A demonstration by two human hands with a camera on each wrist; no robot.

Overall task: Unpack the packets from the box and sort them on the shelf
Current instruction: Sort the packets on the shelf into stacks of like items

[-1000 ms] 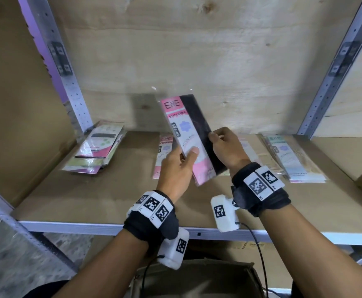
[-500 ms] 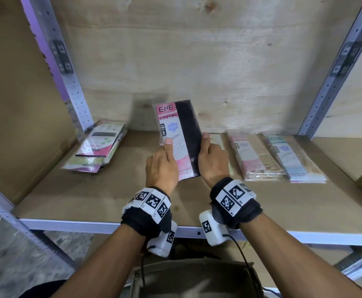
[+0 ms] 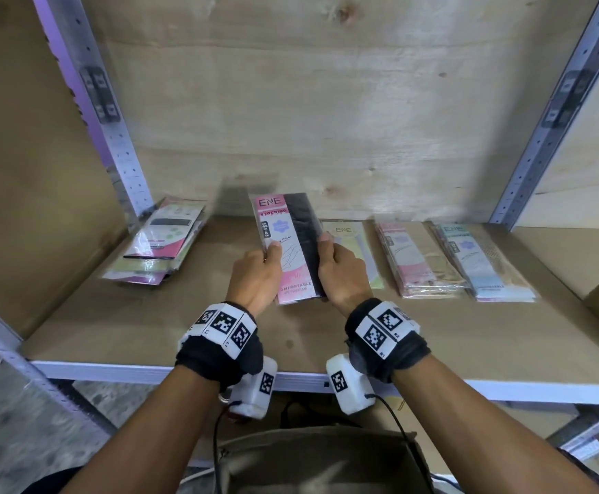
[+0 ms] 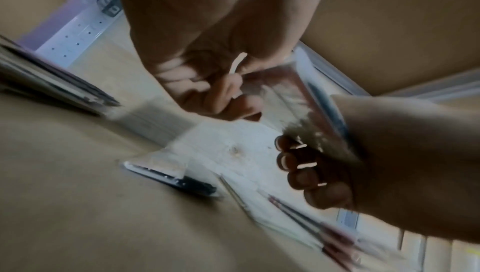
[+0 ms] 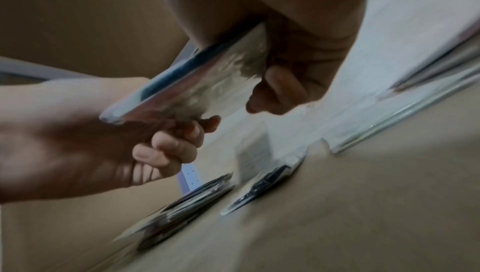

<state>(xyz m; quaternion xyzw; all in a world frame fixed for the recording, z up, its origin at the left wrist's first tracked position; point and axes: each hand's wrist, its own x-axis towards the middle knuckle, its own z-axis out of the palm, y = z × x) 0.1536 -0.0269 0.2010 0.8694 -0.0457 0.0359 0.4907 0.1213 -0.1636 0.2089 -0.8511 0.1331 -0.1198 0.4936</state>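
Note:
A pink and black stocking packet point(image 3: 290, 244) is gripped by its two long edges. My left hand point(image 3: 257, 276) holds the pink side with the thumb on top. My right hand point(image 3: 340, 272) holds the black side. In the left wrist view, the fingers of my left hand point(image 4: 207, 95) and right hand point(image 4: 311, 169) curl under the packet point(image 4: 293, 99), which hangs above the shelf board point(image 3: 105, 322). The right wrist view shows the same packet point(image 5: 197, 83) clear of the board. A dark packet point(image 4: 176, 177) lies flat on the board beneath it.
Left at the back lies a slanted stack of packets point(image 3: 159, 244). Right of my hands lie a yellow packet point(image 3: 360, 251), a pink pile point(image 3: 415, 265) and a blue pile point(image 3: 483, 269). Metal uprights point(image 3: 119, 144) flank the bay. An open cardboard box point(image 3: 326, 458) sits below the shelf edge.
Both hands have brought the packet down and leftwards, from tilted and high to straight and low over the shelf. My right hand shifted from its back to its right edge.

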